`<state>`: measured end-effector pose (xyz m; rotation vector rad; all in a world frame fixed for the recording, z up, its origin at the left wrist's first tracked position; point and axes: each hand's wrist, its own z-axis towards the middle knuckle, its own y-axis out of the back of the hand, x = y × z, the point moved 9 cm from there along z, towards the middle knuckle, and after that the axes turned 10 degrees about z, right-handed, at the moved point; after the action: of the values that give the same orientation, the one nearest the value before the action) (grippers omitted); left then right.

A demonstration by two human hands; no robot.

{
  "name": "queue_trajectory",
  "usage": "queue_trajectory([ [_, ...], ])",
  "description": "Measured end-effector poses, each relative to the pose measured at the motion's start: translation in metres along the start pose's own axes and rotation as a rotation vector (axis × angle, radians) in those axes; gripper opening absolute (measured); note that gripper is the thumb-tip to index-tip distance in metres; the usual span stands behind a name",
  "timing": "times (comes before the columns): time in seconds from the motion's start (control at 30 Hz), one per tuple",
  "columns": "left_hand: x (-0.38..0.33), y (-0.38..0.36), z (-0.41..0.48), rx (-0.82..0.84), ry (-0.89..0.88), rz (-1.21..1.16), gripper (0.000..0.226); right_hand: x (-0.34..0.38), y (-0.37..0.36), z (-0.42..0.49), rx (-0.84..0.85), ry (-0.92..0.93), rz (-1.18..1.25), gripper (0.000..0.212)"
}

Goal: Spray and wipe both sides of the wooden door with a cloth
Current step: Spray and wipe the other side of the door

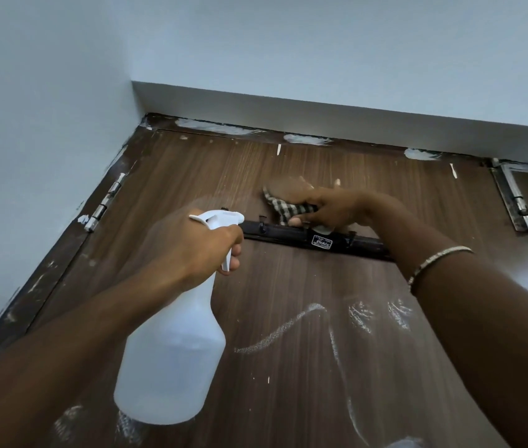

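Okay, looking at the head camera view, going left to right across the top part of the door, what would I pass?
Door hinge → spray bottle in the left hand → checked cloth held by the right hand → bracelet → metal latch.

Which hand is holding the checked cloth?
The right hand, the one with the bracelet, holds the cloth against the door; the left hand grips the spray bottle.

One door [272, 286]; one spray bottle [175, 350]; one cloth [288, 209]; two hands [191, 247] [330, 208]; one bracelet [434, 260]
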<state>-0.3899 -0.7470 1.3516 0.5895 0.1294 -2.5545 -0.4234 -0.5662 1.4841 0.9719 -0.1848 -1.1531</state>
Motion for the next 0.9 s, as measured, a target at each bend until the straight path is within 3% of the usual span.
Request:
queue_trajectory([
  [0.27, -0.004, 0.017, 0.008, -0.107, -0.013, 0.074, 0.017, -0.06, 0.001, -0.04, 0.071, -0.116, 0.027, 0.063],
  [0.63, -0.003, 0.005, -0.004, -0.15, -0.034, 0.125, 0.008, 0.02, -0.006, 0.029, 0.133, 0.064, -0.075, 0.063],
  [0.77, -0.002, 0.006, -0.012, -0.143, -0.011, 0.121, 0.024, 0.013, 0.0, 0.036, -0.065, 0.147, 0.035, 0.074],
  [0.83, -0.004, 0.008, -0.013, -0.157, -0.015, 0.137, 0.019, 0.012, 0.012, 0.029, -0.24, 0.188, 0.101, 0.062],
  [0.9, -0.006, 0.013, -0.012, -0.189, -0.034, 0.161, 0.009, 0.014, 0.023, 0.021, -0.383, 0.193, 0.016, 0.051],
])
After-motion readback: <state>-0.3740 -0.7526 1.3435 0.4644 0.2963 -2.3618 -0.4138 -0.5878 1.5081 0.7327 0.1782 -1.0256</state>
